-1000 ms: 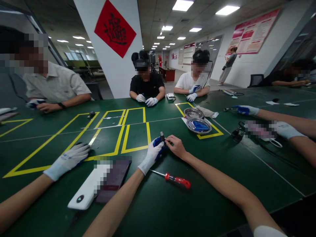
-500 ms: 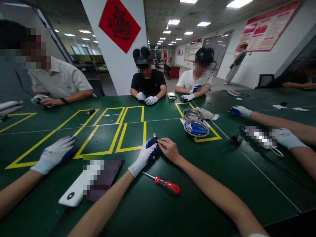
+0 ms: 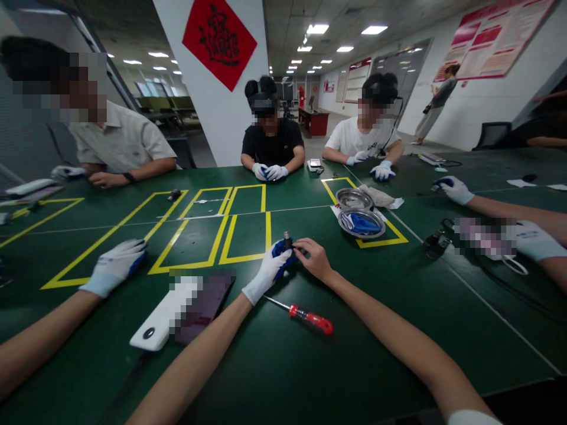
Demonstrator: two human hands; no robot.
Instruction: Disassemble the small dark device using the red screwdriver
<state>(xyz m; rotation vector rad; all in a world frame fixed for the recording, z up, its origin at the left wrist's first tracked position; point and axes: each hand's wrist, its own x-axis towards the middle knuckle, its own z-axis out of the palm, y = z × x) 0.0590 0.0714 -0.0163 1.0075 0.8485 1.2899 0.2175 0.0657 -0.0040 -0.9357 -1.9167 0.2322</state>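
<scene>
My left hand (image 3: 269,270), in a white glove with a blue palm, is closed around a small black cylindrical part with a metal tip (image 3: 287,239). The tip points up out of the glove. My bare right hand (image 3: 315,257) pinches at the right side of this part with thumb and fingertips; whatever detail lies between them is too small to make out. On the table just below my hands lies a screwdriver (image 3: 312,319) with a red and black handle, its shaft end partly hidden by my left wrist.
Left of my forearm lie a white power bank (image 3: 162,313) and a dark flat item (image 3: 208,310). A co-worker's gloved hand (image 3: 117,265) rests further left. Metal bowls (image 3: 361,233), yellow tape outlines (image 3: 243,258) and black parts (image 3: 436,245) are on the green table; co-workers sit around it.
My view has shifted slightly, so the scene sits further right. Both my hands stay on the black part. Across the table, the co-worker in white has spread their hands apart.
</scene>
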